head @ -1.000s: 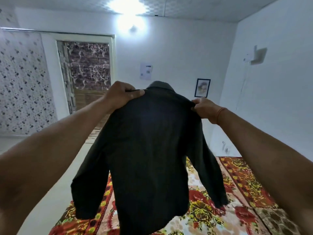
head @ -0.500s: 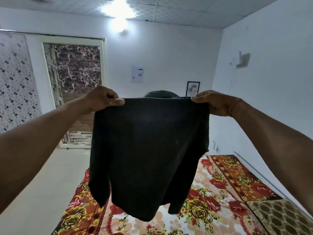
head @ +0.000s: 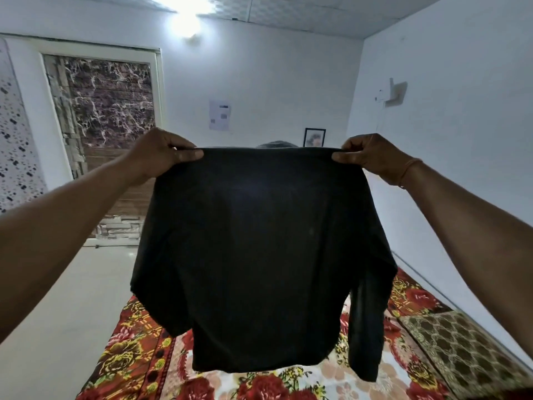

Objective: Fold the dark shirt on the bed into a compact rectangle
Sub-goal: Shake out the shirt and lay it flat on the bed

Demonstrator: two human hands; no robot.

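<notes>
While both arms stretch forward, the left hand (head: pixel 161 153) and right hand (head: pixel 372 157) each pinch a top corner of the dark shirt (head: pixel 259 255), which hangs in the air above the floral bed (head: pixel 135 362); beyond stands a marbled door (head: pixel 106 111).

A dark shirt (head: pixel 259 255) of matt, soft-looking cloth hangs smooth and nearly creaseless. Below the shirt, a bed cover (head: pixel 138 356) of printed floral cloth shows a slight sheen. Left of the shirt, the floor (head: pixel 72 298) looks pale, smooth and glossy, possibly tile. Behind the shirt, the walls (head: pixel 274 82) appear matt painted plaster, bearing a paper sheet (head: pixel 219 114).
</notes>
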